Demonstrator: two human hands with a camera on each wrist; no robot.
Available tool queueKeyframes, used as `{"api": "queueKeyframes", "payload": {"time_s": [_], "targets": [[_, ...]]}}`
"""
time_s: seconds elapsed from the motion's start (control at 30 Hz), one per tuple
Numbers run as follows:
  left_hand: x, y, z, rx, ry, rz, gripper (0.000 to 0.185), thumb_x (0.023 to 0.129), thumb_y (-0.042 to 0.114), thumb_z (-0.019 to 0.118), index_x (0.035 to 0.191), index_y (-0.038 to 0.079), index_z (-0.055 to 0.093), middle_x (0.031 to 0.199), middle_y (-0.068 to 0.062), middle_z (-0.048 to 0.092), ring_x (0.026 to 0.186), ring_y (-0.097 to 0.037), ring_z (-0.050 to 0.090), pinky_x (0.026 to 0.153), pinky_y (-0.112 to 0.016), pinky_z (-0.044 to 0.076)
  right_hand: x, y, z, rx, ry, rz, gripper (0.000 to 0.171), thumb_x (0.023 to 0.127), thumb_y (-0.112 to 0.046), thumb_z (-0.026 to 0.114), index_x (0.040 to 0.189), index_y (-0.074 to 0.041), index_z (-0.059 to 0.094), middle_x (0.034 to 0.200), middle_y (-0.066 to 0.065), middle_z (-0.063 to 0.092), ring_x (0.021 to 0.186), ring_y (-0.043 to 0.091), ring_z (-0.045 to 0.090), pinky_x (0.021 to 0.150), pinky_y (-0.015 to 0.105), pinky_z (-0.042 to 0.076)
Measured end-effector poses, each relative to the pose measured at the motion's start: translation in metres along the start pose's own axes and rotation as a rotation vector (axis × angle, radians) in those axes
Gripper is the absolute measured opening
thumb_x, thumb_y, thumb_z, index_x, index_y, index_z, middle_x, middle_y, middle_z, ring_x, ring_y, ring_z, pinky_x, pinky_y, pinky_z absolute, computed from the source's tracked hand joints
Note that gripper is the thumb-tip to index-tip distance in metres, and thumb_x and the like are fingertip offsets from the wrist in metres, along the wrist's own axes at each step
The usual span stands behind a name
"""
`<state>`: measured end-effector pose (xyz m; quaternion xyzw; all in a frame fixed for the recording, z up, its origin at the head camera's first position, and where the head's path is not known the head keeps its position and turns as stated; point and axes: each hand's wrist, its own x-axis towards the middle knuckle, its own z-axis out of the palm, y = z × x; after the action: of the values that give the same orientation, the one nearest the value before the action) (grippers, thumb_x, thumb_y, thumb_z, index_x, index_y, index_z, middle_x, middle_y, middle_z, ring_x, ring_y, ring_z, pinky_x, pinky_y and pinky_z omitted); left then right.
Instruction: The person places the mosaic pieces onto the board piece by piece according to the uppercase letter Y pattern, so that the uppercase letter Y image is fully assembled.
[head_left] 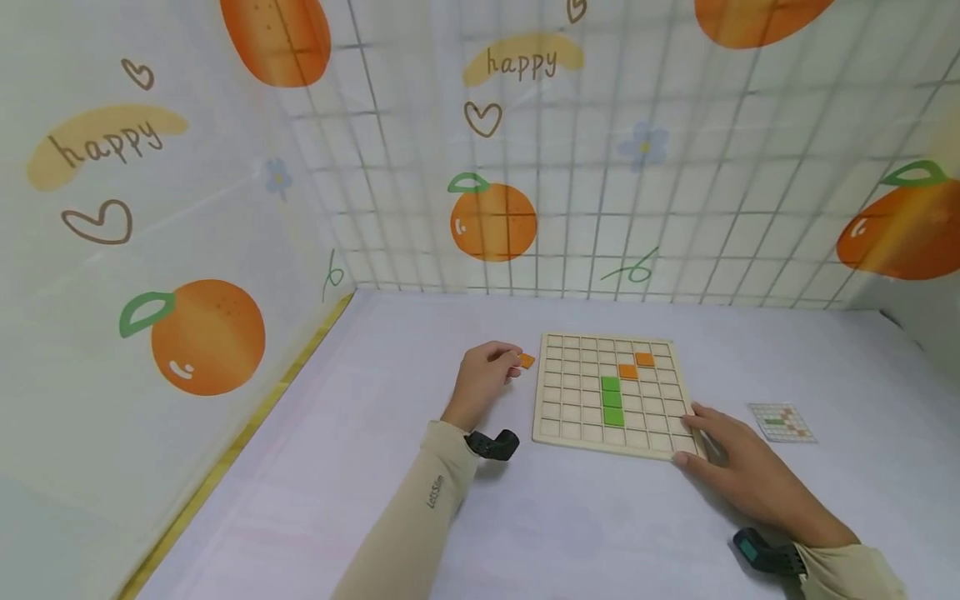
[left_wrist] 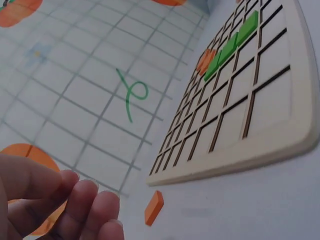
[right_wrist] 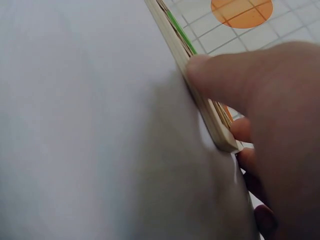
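Note:
A pale wooden grid board (head_left: 573, 396) lies flat on the table, bearing three green tiles (head_left: 612, 398) in a column and two orange tiles (head_left: 628, 372) set diagonally. Just left of the board is a loose orange tile (left_wrist: 154, 208). My left hand (head_left: 486, 379) is beside it, fingers loosely bent; the left wrist view shows a gap between fingertips and tile. My right hand (head_left: 738, 467) grips the board's near right corner. Its thumb (right_wrist: 215, 75) lies along the near edge, while the other fingers are at the right side, partly hidden in the right wrist view.
A small card (head_left: 782, 422) printed with a coloured grid pattern lies to the right of the board. The white table (head_left: 360, 358) meets a fabric backdrop (head_left: 405, 208) with printed oranges at the back, and a yellow strip (head_left: 240, 442) runs along its left side.

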<state>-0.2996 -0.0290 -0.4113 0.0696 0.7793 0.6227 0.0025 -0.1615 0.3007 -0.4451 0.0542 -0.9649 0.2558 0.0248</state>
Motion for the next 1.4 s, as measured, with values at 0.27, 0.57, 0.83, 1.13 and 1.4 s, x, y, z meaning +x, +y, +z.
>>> {"api": "queueKeyframes", "payload": {"time_s": [0.27,0.57,0.83,1.13,1.4], "targets": [[0.000,-0.012,-0.015,-0.032,0.021,-0.046,0.022,0.088,0.017,0.059,0.103,0.004,0.068,0.093,-0.011,0.067,0.083,-0.027,0.064,0.076,-0.037,0.052,0.000,0.001,0.000,0.017,-0.003,-0.007,0.081,0.082,-0.060,0.056,0.137,-0.002,0.041,0.148,0.019,0.025,0.131,0.045,0.021,0.097,0.062,0.021],[0.003,-0.032,-0.033,0.022,0.098,-0.066,0.023,0.088,0.020,0.060,0.107,0.008,0.068,0.095,-0.006,0.064,0.085,-0.023,0.061,0.074,-0.034,0.051,0.001,0.001,0.006,0.010,-0.016,0.008,0.083,0.082,-0.062,0.055,0.138,-0.003,0.040,0.149,0.018,0.025,0.131,0.044,0.021,0.097,0.062,0.021],[0.000,-0.037,-0.034,0.254,0.135,0.004,0.020,0.088,0.022,0.060,0.104,0.014,0.069,0.094,0.005,0.060,0.089,-0.015,0.054,0.075,-0.032,0.046,-0.001,-0.002,0.003,-0.001,-0.011,0.004,0.083,0.081,-0.062,0.055,0.138,-0.003,0.041,0.148,0.018,0.025,0.131,0.044,0.021,0.097,0.062,0.021],[0.005,-0.047,-0.027,0.454,0.104,0.101,0.025,0.084,0.021,0.057,0.105,0.015,0.069,0.092,0.003,0.055,0.083,-0.015,0.049,0.072,-0.030,0.043,-0.001,-0.001,0.000,-0.003,-0.011,-0.001,0.081,0.082,-0.062,0.055,0.137,-0.003,0.042,0.148,0.019,0.025,0.131,0.045,0.021,0.097,0.063,0.021],[0.008,-0.045,-0.022,0.598,0.089,0.116,0.027,0.085,0.022,0.060,0.110,0.016,0.069,0.101,-0.001,0.055,0.091,-0.016,0.051,0.081,-0.032,0.043,-0.001,0.000,0.000,-0.008,-0.006,0.007,0.082,0.081,-0.063,0.056,0.136,-0.004,0.042,0.148,0.019,0.025,0.131,0.045,0.021,0.097,0.063,0.021]]}}
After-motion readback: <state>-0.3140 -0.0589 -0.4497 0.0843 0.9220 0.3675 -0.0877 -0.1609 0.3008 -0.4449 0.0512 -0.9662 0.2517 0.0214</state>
